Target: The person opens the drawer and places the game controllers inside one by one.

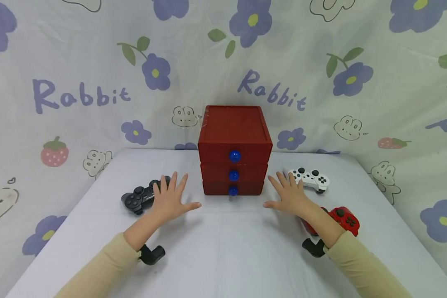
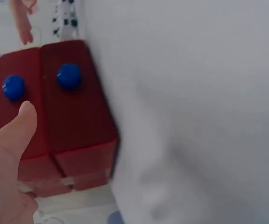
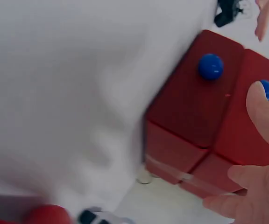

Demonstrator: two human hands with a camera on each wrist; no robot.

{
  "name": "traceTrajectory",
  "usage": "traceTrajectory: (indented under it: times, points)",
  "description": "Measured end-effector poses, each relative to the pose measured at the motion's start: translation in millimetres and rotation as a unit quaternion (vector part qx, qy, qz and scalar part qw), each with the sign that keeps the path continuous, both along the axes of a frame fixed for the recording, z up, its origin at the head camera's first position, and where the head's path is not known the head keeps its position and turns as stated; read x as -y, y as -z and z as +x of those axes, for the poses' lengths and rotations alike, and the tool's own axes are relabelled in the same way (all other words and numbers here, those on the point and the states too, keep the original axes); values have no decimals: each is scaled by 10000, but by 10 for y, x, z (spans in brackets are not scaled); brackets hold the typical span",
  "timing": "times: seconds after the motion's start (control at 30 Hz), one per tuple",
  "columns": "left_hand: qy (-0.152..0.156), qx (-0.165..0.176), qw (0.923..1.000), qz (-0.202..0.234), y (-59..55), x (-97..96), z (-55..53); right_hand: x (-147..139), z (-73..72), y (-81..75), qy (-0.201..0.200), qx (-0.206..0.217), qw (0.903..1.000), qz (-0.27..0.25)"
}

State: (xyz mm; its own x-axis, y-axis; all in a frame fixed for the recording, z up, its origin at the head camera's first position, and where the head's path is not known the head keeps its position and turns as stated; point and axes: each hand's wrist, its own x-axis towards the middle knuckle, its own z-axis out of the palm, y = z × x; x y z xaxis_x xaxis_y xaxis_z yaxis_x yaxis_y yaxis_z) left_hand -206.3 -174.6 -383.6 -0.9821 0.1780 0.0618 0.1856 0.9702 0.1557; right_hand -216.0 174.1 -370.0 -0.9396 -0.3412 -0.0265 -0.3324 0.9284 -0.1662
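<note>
A red box with three stacked drawers (image 1: 235, 124), each with a round blue knob (image 1: 235, 156), stands at the back middle of the table. To its front left, my left hand (image 1: 168, 203) is spread with straight fingers and holds nothing. It overlaps a black game controller (image 1: 138, 199) in the head view. My right hand (image 1: 291, 198) is likewise spread and holds nothing, at the front right of the drawers. Beside its fingers lies a white game controller (image 1: 313, 179). Under the right forearm a red game controller (image 1: 344, 219) shows partly. All the drawers are closed.
A white cloth covers the table (image 1: 223, 248). Behind it hangs a curtain (image 1: 193, 74) printed with flowers, rabbits and strawberries. Black wrist mounts (image 1: 152, 254) stick out below both sleeves.
</note>
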Motion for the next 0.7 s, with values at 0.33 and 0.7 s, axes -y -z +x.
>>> traceTrajectory:
  times: [0.33, 0.7]
  points:
    - [339, -136, 9964, 767, -625, 28, -215, 174, 13, -496, -261, -149, 9979, -581]
    - [764, 63, 9624, 2607, -1275, -165, -488, 510, -100, -874, -736, -463, 9814, -1710]
